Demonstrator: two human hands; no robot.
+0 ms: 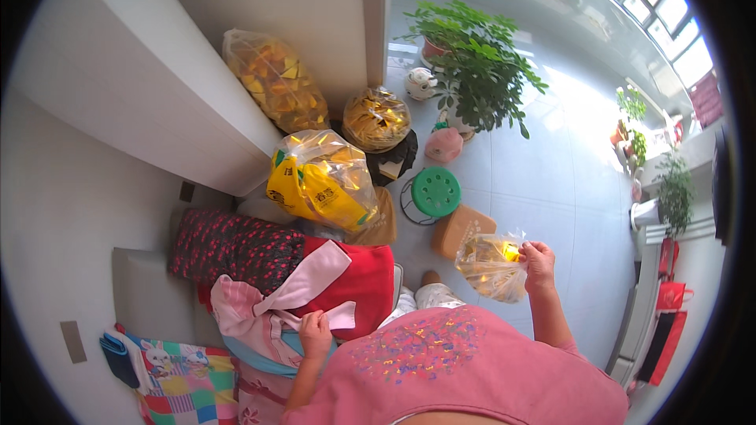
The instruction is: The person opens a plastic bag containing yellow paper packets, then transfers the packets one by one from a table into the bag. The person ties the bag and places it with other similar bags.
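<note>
My right hand (538, 261) grips the upper edge of a clear plastic bag (491, 268) that holds shiny gold foil pieces. This bag hangs beside a brown box-like stool (462, 232). On the left, my left hand (315, 334) rests at a pink garment (307, 283), its fingers bent near the cloth's end; whether they pinch it is not plain. Under the pink cloth lie a red cushion or cloth (369, 289) and a light blue cloth (289, 347).
Bags of gold foil pieces stand by the wall: a tall one (277, 79), a round one (377, 121) and one with a yellow printed bag (322, 183). A green round stool (436, 191), a pink pot-like object (444, 144) and a leafy potted plant (472, 59) stand ahead.
</note>
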